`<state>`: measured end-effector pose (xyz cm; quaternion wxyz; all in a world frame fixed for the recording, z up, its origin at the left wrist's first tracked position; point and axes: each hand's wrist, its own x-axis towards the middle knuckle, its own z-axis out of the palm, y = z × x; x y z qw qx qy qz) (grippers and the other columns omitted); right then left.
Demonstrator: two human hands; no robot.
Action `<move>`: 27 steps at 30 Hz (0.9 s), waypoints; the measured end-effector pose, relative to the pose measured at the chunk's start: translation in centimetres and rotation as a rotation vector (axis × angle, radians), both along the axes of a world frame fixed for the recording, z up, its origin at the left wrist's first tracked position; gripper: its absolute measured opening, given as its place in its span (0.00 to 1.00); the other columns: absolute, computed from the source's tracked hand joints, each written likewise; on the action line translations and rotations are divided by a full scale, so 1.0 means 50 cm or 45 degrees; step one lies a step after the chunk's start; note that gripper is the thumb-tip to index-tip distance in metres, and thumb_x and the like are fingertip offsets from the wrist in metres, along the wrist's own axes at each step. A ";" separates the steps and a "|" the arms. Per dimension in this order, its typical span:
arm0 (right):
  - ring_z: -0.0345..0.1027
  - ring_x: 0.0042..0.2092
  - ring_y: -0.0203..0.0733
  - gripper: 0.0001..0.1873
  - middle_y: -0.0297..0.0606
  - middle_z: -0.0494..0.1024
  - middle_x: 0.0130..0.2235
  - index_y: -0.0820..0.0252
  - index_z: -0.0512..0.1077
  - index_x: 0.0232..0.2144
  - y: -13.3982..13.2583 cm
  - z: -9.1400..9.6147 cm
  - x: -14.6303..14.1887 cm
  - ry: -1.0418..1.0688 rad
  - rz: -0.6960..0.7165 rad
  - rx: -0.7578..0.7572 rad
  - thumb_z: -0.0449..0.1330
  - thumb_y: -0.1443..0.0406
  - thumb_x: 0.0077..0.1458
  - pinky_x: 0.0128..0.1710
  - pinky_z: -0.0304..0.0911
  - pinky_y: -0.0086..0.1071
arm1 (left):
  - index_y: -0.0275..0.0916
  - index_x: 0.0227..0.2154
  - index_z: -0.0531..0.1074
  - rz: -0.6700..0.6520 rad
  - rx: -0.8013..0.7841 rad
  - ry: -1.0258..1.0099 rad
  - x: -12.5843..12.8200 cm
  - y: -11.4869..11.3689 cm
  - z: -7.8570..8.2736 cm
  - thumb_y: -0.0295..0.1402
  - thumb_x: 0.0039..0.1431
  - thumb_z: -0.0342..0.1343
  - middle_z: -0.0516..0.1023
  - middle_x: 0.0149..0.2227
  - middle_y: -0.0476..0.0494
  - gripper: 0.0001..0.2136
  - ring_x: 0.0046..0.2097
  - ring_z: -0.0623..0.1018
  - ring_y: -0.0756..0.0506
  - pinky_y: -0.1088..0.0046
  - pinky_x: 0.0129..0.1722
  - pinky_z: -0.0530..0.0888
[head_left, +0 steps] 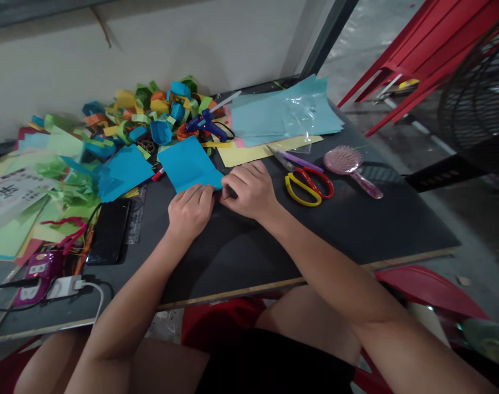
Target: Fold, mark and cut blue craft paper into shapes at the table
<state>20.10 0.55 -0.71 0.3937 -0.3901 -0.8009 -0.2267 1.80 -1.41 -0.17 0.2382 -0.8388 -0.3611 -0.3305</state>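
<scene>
A square sheet of blue paper (189,161) lies on the dark table, its near edge under my fingers. My left hand (191,210) has its curled fingers closed on that near edge. Beside it, my right hand (251,189) pinches the paper's near right corner between thumb and fingers. The fingertips of both hands are partly hidden, so the fold at the edge is hard to see. To the right of my right hand lie scissors (309,183) with one yellow and one red handle, next to a purple pen (300,160).
Folded paper pieces (159,109) are heaped at the back, with a blue glue gun (208,126) beside them. Pale blue sheets (274,117) and a pink hairbrush (348,164) lie right. At left are a phone (108,232), a purple power strip (39,276) and more blue paper (124,172).
</scene>
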 end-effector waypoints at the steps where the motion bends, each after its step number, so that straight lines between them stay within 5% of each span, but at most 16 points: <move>1: 0.58 0.31 0.41 0.08 0.34 0.67 0.24 0.57 0.67 0.22 0.001 0.000 0.002 0.007 -0.018 -0.035 0.54 0.71 0.50 0.37 0.50 0.38 | 0.36 0.38 0.75 -0.003 -0.036 0.001 0.000 0.001 -0.001 0.29 0.65 0.52 0.83 0.34 0.41 0.07 0.38 0.82 0.45 0.71 0.32 0.72; 6: 0.59 0.32 0.42 0.08 0.34 0.68 0.25 0.56 0.71 0.25 -0.003 -0.001 0.000 0.035 0.029 -0.128 0.55 0.70 0.52 0.37 0.50 0.39 | 0.36 0.38 0.76 -0.041 -0.153 0.034 -0.002 0.004 -0.007 0.27 0.66 0.50 0.83 0.32 0.42 0.09 0.35 0.82 0.46 0.71 0.29 0.70; 11: 0.58 0.31 0.40 0.08 0.33 0.70 0.25 0.55 0.72 0.26 -0.009 -0.001 -0.009 0.019 0.077 -0.049 0.55 0.69 0.54 0.36 0.50 0.39 | 0.36 0.37 0.76 -0.029 -0.002 0.093 0.000 0.000 -0.003 0.26 0.65 0.50 0.83 0.33 0.44 0.08 0.36 0.82 0.47 0.72 0.29 0.71; 18: 0.55 0.27 0.38 0.09 0.30 0.64 0.21 0.54 0.70 0.24 -0.014 0.005 -0.004 -0.020 0.076 0.105 0.54 0.69 0.54 0.33 0.50 0.37 | 0.36 0.38 0.76 -0.111 -0.042 0.031 0.002 -0.003 -0.001 0.25 0.65 0.50 0.84 0.36 0.43 0.09 0.40 0.83 0.46 0.72 0.32 0.73; 22: 0.57 0.28 0.39 0.07 0.31 0.63 0.22 0.54 0.69 0.25 -0.003 0.000 0.018 0.015 0.051 -0.008 0.55 0.68 0.54 0.33 0.51 0.38 | 0.38 0.43 0.76 -0.125 -0.143 0.008 -0.010 -0.002 0.000 0.27 0.65 0.51 0.84 0.38 0.41 0.09 0.42 0.83 0.44 0.70 0.35 0.76; 27: 0.59 0.30 0.41 0.05 0.33 0.65 0.24 0.55 0.68 0.25 0.027 -0.013 0.071 0.134 -0.021 -0.011 0.55 0.69 0.51 0.35 0.52 0.39 | 0.38 0.43 0.76 -0.102 -0.042 0.060 -0.031 0.011 0.005 0.28 0.65 0.53 0.84 0.37 0.42 0.09 0.41 0.83 0.45 0.70 0.35 0.76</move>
